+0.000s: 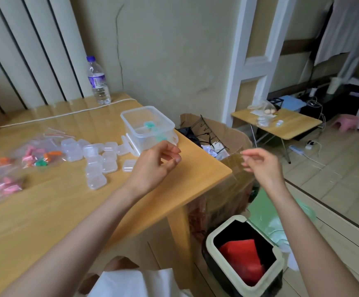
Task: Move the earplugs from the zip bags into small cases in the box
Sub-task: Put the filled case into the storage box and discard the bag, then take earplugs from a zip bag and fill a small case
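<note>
**Both hands bare, the bags lie to the left**

While both hands hover past the table's right corner, the work sits behind and to their left; the wooden table (52, 213) carries everything, and the order of size runs down from there. At its far right edge stands the clear box (150, 129), lid off, with at least two small cases already holding green earplugs inside; just left of it sprawls the cluster of empty cases (97, 161), clear and loosely heaped. Further left, well apart from the box, lie the zip bags (37, 155), with pink, orange and green earplugs (40, 162) showing through the plastic.

The left hand (155, 166) hangs over the table edge just in front of the box, fingers loosely curled and grasping nothing; the right hand (262, 166) is off the table altogether, above the cardboard carton (230, 133) and the bin (244, 256), fingers slack and parted; whether a clear scrap hangs from its fingertips I cannot tell.

By my judgement the next reach goes leftward; the left hand is plainly the nearer to both the empty cases and the bags, which lie across the table from the right.
</note>
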`<state>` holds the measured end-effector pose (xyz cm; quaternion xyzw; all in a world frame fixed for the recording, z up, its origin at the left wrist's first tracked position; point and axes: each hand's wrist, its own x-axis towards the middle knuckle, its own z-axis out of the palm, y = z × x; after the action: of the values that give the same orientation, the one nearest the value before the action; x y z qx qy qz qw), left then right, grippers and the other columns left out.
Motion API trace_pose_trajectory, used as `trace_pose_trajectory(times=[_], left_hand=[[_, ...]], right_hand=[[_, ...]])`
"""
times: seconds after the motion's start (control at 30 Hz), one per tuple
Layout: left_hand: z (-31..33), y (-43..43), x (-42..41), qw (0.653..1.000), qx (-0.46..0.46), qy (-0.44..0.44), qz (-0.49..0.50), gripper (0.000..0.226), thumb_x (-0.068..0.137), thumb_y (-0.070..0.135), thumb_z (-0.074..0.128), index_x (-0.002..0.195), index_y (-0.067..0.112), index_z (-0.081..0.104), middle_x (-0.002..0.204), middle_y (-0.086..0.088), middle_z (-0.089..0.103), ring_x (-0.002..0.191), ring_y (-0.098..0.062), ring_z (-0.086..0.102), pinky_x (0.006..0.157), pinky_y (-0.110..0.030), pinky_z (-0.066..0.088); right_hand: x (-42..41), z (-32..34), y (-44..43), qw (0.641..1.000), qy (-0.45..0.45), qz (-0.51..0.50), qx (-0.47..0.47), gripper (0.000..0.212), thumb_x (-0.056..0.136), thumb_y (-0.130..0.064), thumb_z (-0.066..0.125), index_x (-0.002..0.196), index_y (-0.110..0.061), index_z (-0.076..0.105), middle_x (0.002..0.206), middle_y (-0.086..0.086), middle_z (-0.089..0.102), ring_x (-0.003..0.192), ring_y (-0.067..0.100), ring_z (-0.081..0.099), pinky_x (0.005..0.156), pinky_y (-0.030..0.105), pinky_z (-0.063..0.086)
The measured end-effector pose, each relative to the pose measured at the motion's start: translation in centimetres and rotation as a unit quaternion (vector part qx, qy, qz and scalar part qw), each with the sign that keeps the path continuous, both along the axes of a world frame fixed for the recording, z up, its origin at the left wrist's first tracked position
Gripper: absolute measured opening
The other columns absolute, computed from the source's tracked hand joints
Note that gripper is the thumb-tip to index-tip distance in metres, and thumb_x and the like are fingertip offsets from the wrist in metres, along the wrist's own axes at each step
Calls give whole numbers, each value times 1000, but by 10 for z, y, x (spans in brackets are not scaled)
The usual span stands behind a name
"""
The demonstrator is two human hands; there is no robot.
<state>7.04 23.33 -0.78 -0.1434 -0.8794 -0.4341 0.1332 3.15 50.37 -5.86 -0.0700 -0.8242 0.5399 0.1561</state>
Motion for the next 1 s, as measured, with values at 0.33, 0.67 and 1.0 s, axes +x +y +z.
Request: trace_pose_trajectory(times=[0.33, 0.67, 1.0], left_hand=[[0, -91, 13, 996, -36, -17, 74, 7, 86, 14, 64, 87, 21, 63, 90, 7, 66, 83, -5, 61, 77, -28, 49], [-15, -212, 52, 933, -178, -17, 311, 40, 69, 17, 80, 105, 13, 63, 107, -8, 53, 101, -29, 48, 76, -27, 33], [-27, -272, 56, 847, -207, -110, 478, 36, 84, 43, 63, 110, 18, 60, 116, -13, 60, 108, -34, 53, 85, -40, 39]], right_hand=[[1, 72, -158, 969, 123, 215, 17, 27, 84, -7, 62, 73, -32, 64, 79, 4, 69, 69, 21, 66, 75, 46, 55], [-5, 56, -311, 912, 121, 368, 136, 9, 84, -16, 64, 86, -18, 72, 61, -18, 56, 67, 11, 58, 74, 30, 51], [-5, 43, -380, 875, 112, 448, 145, 10, 85, -14, 62, 87, -18, 72, 88, -2, 71, 62, 3, 50, 76, 29, 48]])
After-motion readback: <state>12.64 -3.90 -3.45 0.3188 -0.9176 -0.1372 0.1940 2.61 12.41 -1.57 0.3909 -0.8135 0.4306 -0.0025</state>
